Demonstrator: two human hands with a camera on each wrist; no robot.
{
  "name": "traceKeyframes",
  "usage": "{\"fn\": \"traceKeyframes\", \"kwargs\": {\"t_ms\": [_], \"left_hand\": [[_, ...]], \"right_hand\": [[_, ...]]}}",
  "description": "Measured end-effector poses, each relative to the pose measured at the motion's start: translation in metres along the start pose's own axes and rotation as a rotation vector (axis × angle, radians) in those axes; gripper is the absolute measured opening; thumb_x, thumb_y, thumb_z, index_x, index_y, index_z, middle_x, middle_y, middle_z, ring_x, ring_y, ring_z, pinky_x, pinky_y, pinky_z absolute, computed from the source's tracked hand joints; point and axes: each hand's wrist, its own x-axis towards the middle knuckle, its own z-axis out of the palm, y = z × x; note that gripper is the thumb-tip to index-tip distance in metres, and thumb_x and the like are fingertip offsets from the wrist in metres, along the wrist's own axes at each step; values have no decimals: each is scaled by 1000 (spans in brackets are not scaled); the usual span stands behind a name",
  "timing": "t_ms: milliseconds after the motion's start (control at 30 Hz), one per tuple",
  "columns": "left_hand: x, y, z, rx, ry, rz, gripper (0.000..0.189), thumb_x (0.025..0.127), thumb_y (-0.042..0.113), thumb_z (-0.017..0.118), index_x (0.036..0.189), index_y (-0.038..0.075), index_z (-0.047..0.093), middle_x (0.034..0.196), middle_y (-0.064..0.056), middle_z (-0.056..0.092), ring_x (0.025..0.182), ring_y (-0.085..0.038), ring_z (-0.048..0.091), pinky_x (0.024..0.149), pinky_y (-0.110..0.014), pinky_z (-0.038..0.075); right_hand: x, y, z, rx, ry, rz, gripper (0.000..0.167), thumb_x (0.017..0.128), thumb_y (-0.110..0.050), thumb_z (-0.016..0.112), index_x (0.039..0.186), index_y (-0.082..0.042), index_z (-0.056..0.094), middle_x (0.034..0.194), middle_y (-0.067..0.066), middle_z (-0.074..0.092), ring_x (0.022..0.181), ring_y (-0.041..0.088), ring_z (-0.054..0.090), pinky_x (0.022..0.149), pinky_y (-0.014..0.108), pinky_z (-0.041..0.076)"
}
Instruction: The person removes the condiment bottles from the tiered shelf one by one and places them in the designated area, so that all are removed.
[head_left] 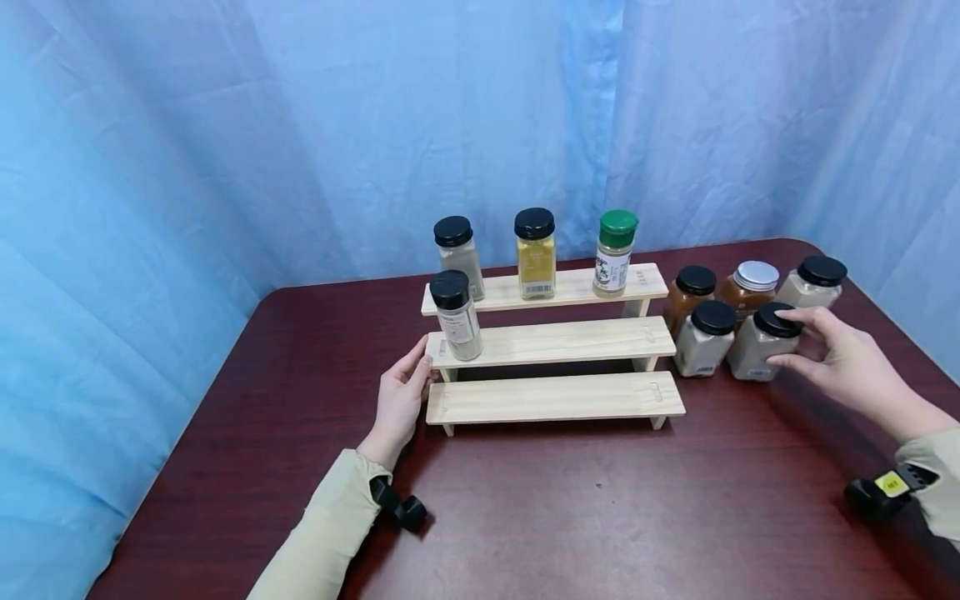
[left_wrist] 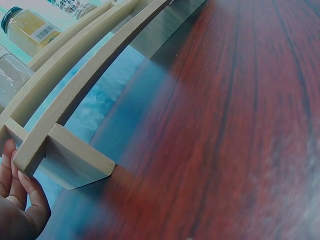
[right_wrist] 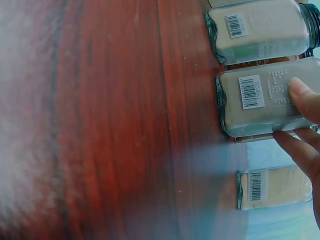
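Observation:
My right hand (head_left: 840, 354) grips a square glass spice jar (head_left: 752, 354) with a black lid and pale powder, at the front of a group of jars. In the right wrist view its thumb lies on the face of the jar (right_wrist: 260, 100), beside the barcode label. My left hand (head_left: 401, 396) holds the left end of a three-tier wooden spice rack (head_left: 555, 397), its fingertips at the ends of the lower boards. On the middle tier stands a black-lidded shaker (head_left: 459, 321). The top tier bears a grey jar (head_left: 465, 267), a yellow jar (head_left: 536, 262) and a green-capped bottle (head_left: 612, 267).
Right of the rack, close around the gripped jar, stand a pale black-lidded jar (head_left: 701, 346), a brown black-lidded jar (head_left: 684, 296), a silver-lidded brown jar (head_left: 748, 287) and another pale jar (head_left: 806, 287). Blue curtains (head_left: 375, 125) hang behind the dark red table (head_left: 600, 517).

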Motion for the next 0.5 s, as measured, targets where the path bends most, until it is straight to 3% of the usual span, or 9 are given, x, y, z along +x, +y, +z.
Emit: {"fn": "traceKeyframes", "kwargs": {"t_ms": [100,200,267,333,400,467,500], "left_hand": [[0,1,1,4,0,0,43,99,11,49,142,9,45,79,11,59,71,-1,54,60,-17,38],[0,1,1,4,0,1,43,99,11,49,142,8,45,77,12,59,71,-1,53,60,-17,38],[0,1,1,2,0,0,43,99,11,49,142,8,44,77,12,59,71,-1,53,60,-17,38],[0,1,1,0,1,0,43,99,11,49,142,7,44,77,12,59,70,-1,53,60,-17,38],[0,1,1,0,2,-1,43,99,11,49,142,7,44,76,12,59,70,-1,53,59,-17,38],[0,1,1,1,2,1,43,99,11,49,142,7,44,76,12,59,70,-1,53,59,-17,38],[0,1,1,0,3,0,43,99,11,49,142,7,44,77,11,59,71,-1,53,59,-17,38]], "right_hand": [[2,-3,-1,-17,16,-1,70,60,9,82,121,4,49,107,24,56,75,26,68,54,29,52],[4,-11,-5,-29,27,-15,70,58,12,82,120,5,51,108,23,55,75,25,67,55,28,52],[5,-17,-9,-21,30,-25,69,57,13,82,118,6,52,109,24,54,77,18,65,56,19,51],[5,-23,-12,9,25,-45,68,58,15,81,119,7,52,109,27,52,83,1,61,60,9,48],[5,-26,-14,2,26,-40,67,58,14,81,119,6,53,110,26,53,85,-21,44,61,-2,39],[5,-27,-14,-6,28,-40,67,58,14,81,119,6,53,110,26,53,88,-20,43,62,0,41],[5,-26,-14,-14,26,-43,67,58,15,81,119,7,53,110,26,52,89,-11,52,62,7,47]]}}
